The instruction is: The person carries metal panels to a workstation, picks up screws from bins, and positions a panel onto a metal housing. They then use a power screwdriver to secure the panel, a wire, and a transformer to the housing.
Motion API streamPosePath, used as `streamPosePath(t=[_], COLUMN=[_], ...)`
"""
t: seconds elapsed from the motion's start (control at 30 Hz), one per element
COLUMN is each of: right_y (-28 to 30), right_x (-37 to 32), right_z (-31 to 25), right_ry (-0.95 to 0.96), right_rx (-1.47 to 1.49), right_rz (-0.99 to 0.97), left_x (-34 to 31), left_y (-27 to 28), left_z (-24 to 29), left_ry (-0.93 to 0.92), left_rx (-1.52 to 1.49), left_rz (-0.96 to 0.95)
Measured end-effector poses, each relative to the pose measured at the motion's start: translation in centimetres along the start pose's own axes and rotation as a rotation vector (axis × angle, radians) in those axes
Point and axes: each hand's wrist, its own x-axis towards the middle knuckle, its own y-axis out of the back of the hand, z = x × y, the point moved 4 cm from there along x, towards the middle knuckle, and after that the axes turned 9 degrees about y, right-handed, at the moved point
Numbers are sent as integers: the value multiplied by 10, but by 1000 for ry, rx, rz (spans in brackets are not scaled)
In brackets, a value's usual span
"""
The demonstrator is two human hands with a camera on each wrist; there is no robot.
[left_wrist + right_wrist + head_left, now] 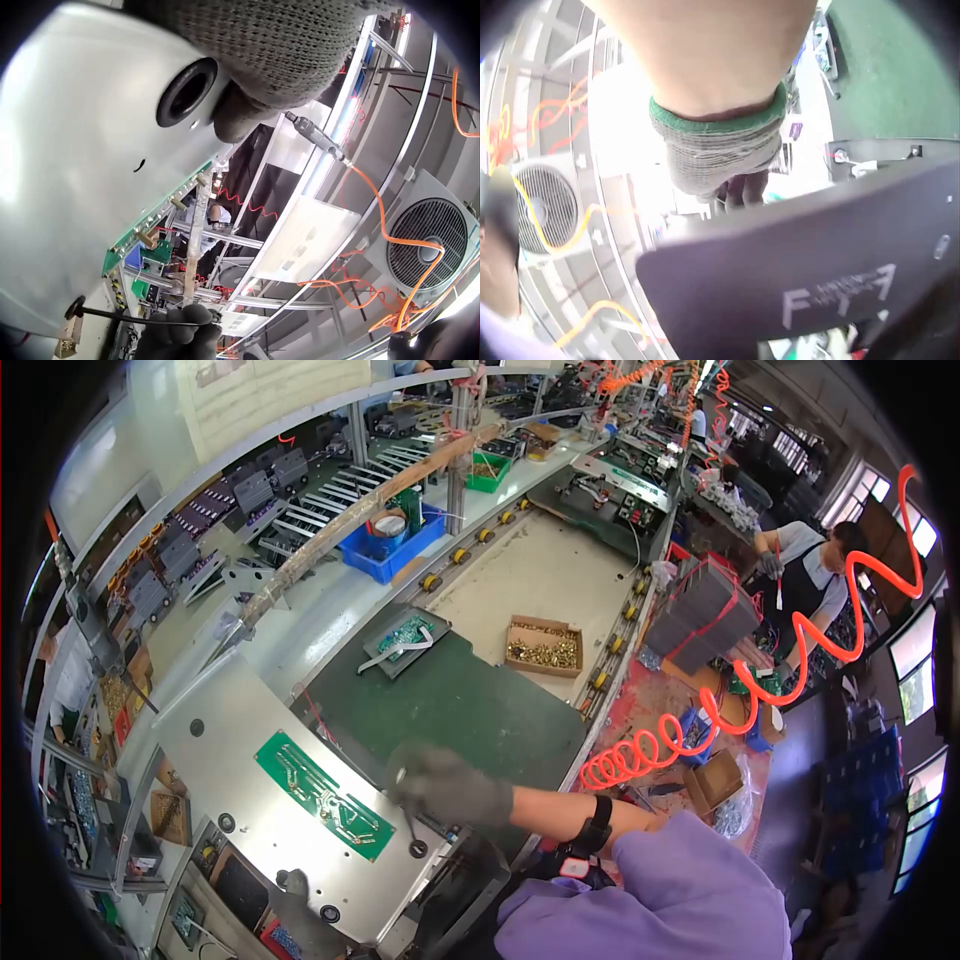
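Note:
A silvery metal panel (pixel 230 710) with black ring grommets and a green circuit board (pixel 325 795) lies tilted before me. My gloved left hand (pixel 302 922) grips the panel's near edge; in the left wrist view its glove (pixel 262 52) bends over the edge beside a black grommet (pixel 187 91). My gloved right hand (pixel 455 788) holds a thin dark rod-like tool (pixel 139 318), whose far end meets a grommet (pixel 418 849) at the panel's right corner. The right wrist view shows the glove's green cuff (pixel 720 124), with the fingers partly hidden behind a dark plate.
A dark tray (pixel 405 645) of green parts sits on the green mat (pixel 450 710). Beyond are a cardboard box (pixel 543 647) of brass-coloured pieces and a blue bin (pixel 392 545). A hanging power driver (pixel 95 630) is at left; an orange coiled hose (pixel 720 715) crosses the right.

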Motion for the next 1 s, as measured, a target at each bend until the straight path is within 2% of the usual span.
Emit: streamPosePath(t=[0.03,0.07,0.1,0.13,0.17,0.2,0.23,0.27,0.3,0.37,0.4,0.47,0.5,0.57,0.6,0.63,0.7,0.77,0.8,0.83,0.9,0.97,1.0], right_y=[18,45,63,90,132,130,126,117,117,93,78,27,12,11,15,16,12,8,21,24,27,17,16], right_x=[1,2,-4,-16,-21,-30,-40,-42,-28,-6,-2,10,14,12,10,5,-9,-12,-9,-15,-16,-18,-19], right_z=[11,32,55,77,116,110,125,118,101,79,63,37,24,27,53,64,41,27,25,32,31,29,27], right_ry=[2,2,-68,-226,-233,-236,-444,-323,-155,-74,-95,-231,-432,-493,-211,-177,322,-60,-51,-133,-126,-133,-138], right_rx=[58,116,37,-151,-200,-600,-342,-853,-1016,-712,-699,-460,-498,-335,-349,-292,-1126,-469,-719,-308,-449,-393,-342], right_rz=[149,298,346,415,449,280,387,276,312,241,213,-87,-97,-89,-75,-22,-334,-60,-157,-55,-62,-31,5], left_x=[0,3,-6,-14,-11,-16,-17,-26,-23,-20,-21,-25,-25,-22,-27,-32,-38,-44,-39,-37,-37,-34,-36], left_y=[2,3,8,2,-17,-12,10,8,-5,-13,-18,-26,-35,-34,-27,-20,-12,-11,-15,-19,-19,-12,-14], left_z=[-7,-25,-33,-41,-41,-51,-69,-53,-45,-36,-40,-38,-29,-34,-38,-34,-36,-37,-41,-42,-42,-53,-50], left_ry=[6,142,291,268,245,328,120,122,103,198,238,289,295,298,301,323,322,454,422,390,392,431,393], left_rx=[3,-57,-101,-33,37,-130,146,119,-81,-152,-236,-239,-287,-262,-239,-83,151,438,498,557,624,658,599], left_rz=[7,24,70,144,216,128,87,43,4,-19,-83,-117,-141,-150,-154,-186,-205,-195,-214,-234,-227,-190,-201])
